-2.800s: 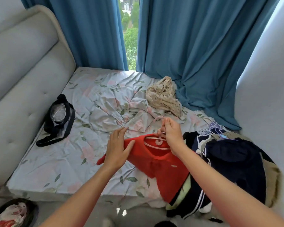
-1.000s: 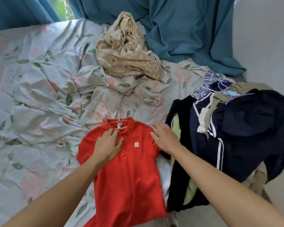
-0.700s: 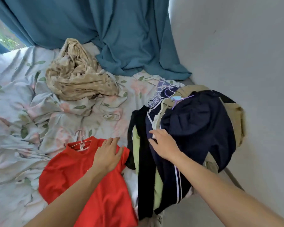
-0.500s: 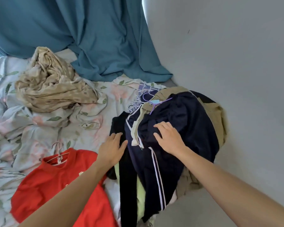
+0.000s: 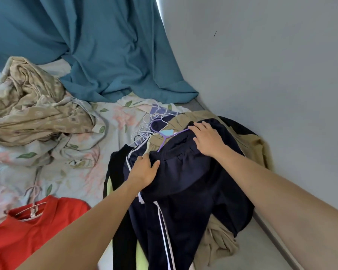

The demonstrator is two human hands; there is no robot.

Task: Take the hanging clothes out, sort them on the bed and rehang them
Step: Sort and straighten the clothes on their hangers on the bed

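Nearest, at seven o'clock, a red shirt (image 5: 25, 232) lay flat on the floral bed sheet (image 5: 113, 117), a pale pink hanger (image 5: 34, 203) in its collar. At centre, a pile of dark clothes (image 5: 183, 191) hung over the bed's edge: navy trousers with white side stripes uppermost, khaki beneath. The left hand (image 5: 144, 169) gripped the navy waistband, fingers curled under it. At one o'clock the right hand (image 5: 208, 140) rested flat, fingers relaxed, beside a purple hanger (image 5: 165, 137). Farthest, at ten o'clock, lay a crumpled beige cloth (image 5: 31, 106).
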